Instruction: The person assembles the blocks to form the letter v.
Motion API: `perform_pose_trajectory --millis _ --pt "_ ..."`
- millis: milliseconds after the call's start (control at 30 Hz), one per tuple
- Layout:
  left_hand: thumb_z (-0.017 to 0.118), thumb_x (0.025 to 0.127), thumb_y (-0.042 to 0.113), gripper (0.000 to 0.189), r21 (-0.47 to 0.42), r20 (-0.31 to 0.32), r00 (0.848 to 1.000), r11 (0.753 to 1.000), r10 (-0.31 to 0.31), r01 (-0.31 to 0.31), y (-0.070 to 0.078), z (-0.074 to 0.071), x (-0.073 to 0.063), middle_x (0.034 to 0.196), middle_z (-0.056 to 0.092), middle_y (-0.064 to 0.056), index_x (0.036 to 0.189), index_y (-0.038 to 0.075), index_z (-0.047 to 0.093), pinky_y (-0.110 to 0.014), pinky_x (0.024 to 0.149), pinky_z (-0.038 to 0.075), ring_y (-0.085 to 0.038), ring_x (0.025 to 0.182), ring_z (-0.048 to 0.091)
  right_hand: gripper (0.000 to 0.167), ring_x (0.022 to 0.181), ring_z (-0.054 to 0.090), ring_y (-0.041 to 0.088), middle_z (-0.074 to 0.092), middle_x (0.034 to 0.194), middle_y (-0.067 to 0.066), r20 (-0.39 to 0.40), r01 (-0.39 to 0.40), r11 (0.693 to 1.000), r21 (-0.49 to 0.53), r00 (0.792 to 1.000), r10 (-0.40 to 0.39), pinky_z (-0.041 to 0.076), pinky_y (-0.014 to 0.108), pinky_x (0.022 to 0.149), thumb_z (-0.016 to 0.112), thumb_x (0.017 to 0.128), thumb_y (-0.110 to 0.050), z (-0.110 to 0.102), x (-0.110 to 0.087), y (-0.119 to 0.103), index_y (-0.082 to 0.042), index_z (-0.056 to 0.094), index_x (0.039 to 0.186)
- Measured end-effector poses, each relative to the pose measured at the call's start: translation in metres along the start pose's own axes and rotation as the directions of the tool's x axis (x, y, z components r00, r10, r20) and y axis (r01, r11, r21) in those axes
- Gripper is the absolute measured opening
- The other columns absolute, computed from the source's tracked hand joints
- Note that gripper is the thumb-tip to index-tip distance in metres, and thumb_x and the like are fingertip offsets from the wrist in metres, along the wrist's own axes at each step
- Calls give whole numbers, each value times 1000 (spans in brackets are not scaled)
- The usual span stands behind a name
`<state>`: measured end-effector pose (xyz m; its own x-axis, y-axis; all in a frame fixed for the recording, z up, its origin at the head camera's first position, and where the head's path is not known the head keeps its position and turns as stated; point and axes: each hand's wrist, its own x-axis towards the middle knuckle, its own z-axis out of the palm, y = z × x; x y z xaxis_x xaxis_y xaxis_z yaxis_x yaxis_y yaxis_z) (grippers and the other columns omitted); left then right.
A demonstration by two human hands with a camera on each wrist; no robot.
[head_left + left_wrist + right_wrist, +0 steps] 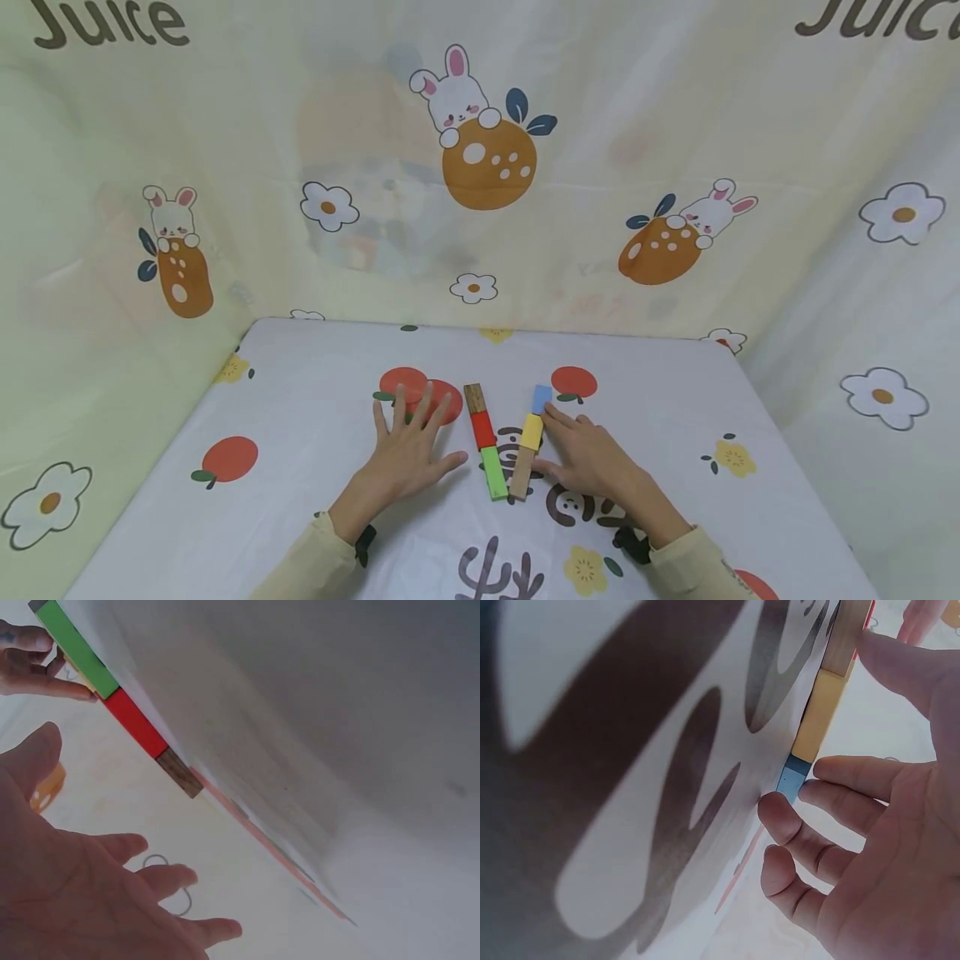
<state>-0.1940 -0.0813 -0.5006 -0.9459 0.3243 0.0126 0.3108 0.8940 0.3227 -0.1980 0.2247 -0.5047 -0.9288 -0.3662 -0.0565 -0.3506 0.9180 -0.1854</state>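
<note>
Two rows of blocks lie on the table, spread apart at the far end and close together at the near end. The left row has a dark wood-grain block, a red block and a green block. In the right row are a blue block, a yellow block and a tan wooden block. My left hand is held left of the rows, fingers spread, holding nothing. My right hand is beside the right row, fingertips at the blue block and thumb at the tan one.
A white tablecloth printed with apples, flowers and dark lettering covers the table. Behind it and at both sides hang printed curtains. Dark wrist straps show at the sleeve cuffs.
</note>
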Motion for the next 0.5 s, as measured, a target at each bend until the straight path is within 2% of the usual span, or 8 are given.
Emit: perform_pose_trajectory --millis 500 --pt "65 93 68 98 -3 1 1000 1000 -3 3 -1 -1 2 180 13 -13 170 23 25 -84 122 -7 -56 163 -3 84 141 57 46 43 169 15 -19 23 1000 -8 1000 -23 51 62 112 72 96 -53 -2 0 0 -5 46 159"
